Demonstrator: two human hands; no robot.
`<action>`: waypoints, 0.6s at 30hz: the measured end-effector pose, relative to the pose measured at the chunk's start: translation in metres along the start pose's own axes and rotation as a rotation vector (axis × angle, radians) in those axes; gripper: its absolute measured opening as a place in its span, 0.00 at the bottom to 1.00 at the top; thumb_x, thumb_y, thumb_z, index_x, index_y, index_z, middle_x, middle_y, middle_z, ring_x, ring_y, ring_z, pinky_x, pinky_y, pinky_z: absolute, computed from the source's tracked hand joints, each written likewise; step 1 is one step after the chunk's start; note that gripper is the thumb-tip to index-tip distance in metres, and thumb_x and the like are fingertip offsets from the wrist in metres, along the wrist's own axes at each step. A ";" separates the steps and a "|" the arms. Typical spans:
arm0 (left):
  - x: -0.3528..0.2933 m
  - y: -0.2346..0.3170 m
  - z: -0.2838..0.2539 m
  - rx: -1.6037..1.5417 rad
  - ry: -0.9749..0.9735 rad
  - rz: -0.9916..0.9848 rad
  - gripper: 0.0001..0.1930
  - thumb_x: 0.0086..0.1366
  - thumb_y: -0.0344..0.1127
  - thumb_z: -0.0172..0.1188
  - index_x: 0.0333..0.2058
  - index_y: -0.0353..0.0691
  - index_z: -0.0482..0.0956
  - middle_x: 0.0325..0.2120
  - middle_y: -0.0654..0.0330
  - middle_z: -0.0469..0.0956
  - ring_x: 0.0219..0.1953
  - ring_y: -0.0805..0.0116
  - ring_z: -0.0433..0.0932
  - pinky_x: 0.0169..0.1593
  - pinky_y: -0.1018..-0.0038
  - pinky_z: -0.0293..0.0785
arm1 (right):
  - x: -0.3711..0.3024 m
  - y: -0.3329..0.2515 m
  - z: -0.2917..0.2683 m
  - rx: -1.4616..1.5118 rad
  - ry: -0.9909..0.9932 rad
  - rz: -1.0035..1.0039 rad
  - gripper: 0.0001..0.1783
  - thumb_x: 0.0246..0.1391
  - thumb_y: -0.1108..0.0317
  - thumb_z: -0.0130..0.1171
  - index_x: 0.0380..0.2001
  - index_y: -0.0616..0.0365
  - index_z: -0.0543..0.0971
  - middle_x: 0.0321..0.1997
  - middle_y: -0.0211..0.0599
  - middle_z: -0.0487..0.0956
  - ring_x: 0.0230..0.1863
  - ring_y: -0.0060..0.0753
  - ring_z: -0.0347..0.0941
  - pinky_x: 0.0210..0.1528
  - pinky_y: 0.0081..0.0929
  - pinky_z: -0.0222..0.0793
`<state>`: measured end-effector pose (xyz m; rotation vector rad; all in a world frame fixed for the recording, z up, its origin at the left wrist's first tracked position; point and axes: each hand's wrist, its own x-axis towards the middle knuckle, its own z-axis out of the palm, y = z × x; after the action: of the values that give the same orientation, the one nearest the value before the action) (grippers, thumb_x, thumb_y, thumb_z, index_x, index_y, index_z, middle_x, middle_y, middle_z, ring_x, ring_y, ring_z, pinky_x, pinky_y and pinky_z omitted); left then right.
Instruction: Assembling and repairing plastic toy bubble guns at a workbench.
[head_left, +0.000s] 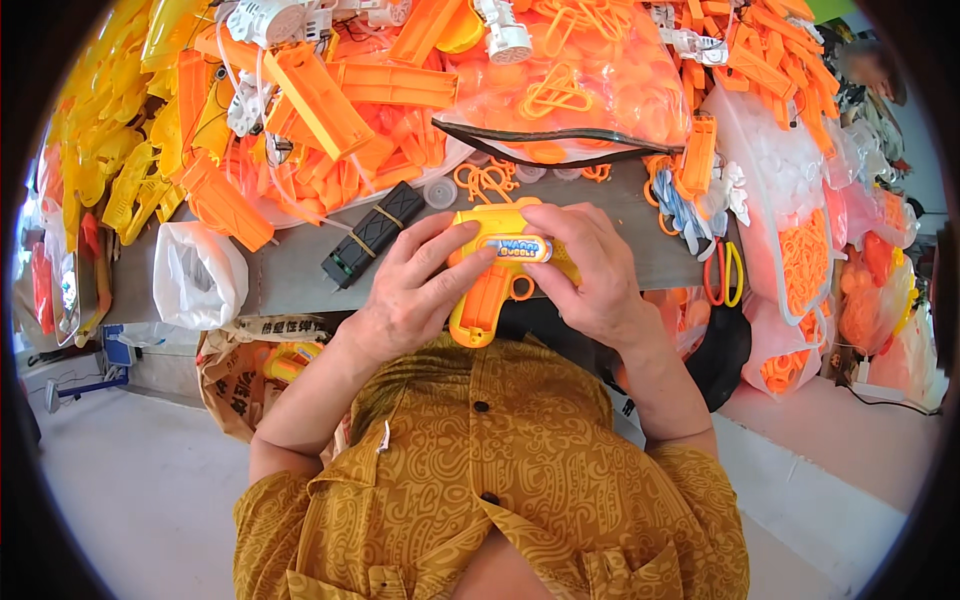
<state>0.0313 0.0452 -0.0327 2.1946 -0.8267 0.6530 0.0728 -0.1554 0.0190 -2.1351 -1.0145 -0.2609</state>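
A yellow toy bubble gun (462,325) with an orange handle lies on its side at the table's near edge, in front of my body. My left hand (425,275) is closed on its left part, fingers across the yellow shell and fingertips by the sticker. From the other side my right hand (597,270) grips it, with thumb and index finger at the end of the oblong blue-and-white sticker (520,250). The orange trigger ring (521,288) shows below the sticker. My palms hide parts of the shell.
Behind my hands are heaped orange parts (390,85), yellow shells (125,190) and a clear bag (600,90) of orange pieces. A black battery-box-like part (372,235) and a white-lined tub (200,275) stand left. Scissors (733,275) hang right; a paper sack (230,375) is below.
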 end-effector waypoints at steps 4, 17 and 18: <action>0.000 -0.001 0.000 0.025 -0.025 0.012 0.22 0.46 0.24 0.57 0.44 0.41 0.73 0.44 0.54 0.68 0.43 0.51 0.69 0.44 0.64 0.69 | 0.000 0.005 0.003 0.057 0.026 -0.006 0.27 0.34 0.80 0.62 0.43 0.61 0.69 0.32 0.37 0.74 0.35 0.38 0.70 0.37 0.29 0.66; 0.001 -0.001 0.002 0.050 -0.033 0.031 0.23 0.44 0.24 0.56 0.44 0.40 0.73 0.44 0.54 0.66 0.43 0.50 0.67 0.44 0.64 0.69 | 0.000 0.006 0.008 0.074 0.046 0.015 0.25 0.34 0.79 0.62 0.41 0.58 0.71 0.35 0.36 0.73 0.36 0.37 0.68 0.36 0.27 0.65; 0.001 -0.001 0.002 0.049 -0.033 0.031 0.23 0.44 0.24 0.56 0.44 0.40 0.73 0.44 0.54 0.66 0.43 0.50 0.67 0.44 0.64 0.69 | -0.001 0.005 0.008 0.073 0.046 0.016 0.25 0.34 0.79 0.62 0.41 0.58 0.71 0.35 0.36 0.73 0.36 0.37 0.68 0.36 0.27 0.65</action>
<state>0.0327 0.0435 -0.0339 2.2458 -0.8719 0.6600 0.0748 -0.1523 0.0103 -2.0618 -0.9656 -0.2596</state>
